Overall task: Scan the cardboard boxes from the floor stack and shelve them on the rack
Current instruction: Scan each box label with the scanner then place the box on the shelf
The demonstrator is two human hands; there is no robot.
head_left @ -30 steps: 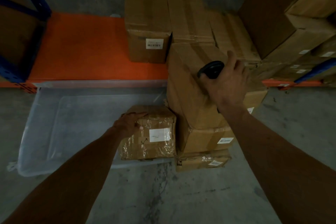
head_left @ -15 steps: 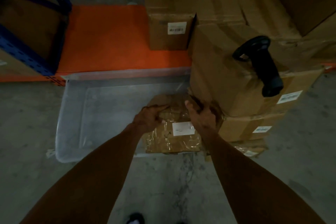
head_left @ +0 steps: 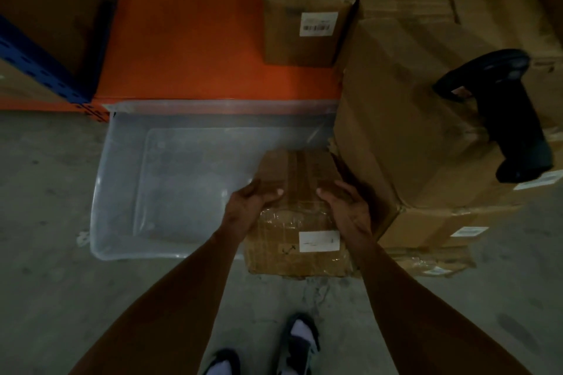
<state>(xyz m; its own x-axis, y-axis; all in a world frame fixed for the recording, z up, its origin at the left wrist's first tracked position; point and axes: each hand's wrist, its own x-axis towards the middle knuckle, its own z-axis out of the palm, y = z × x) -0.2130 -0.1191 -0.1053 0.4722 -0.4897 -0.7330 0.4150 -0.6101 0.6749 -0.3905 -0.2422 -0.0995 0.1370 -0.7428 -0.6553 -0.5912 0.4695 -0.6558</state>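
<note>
Gripping the small tape-wrapped brown cardboard box [head_left: 297,216] from both sides, the left hand [head_left: 248,207] curls over its left top edge and the right hand [head_left: 345,207] over its right, thumbs on the lid. This box sits low at the near right corner of the clear plastic tub [head_left: 122,192] on the grey concrete floor; whether it rests in the tub or is already lifted, I cannot tell. The black handheld barcode scanner [head_left: 505,119] lies on top of the floor stack of brown cardboard boxes [head_left: 396,131] just right of it, so scanning looks finished for this box, in my judgement. On the orange rack shelf [head_left: 189,39], 1 labelled brown carton [head_left: 304,27] stands already, with bare shelf to its left. Lifting and shelving this box remains, then at least 3 stacked boxes.
</note>
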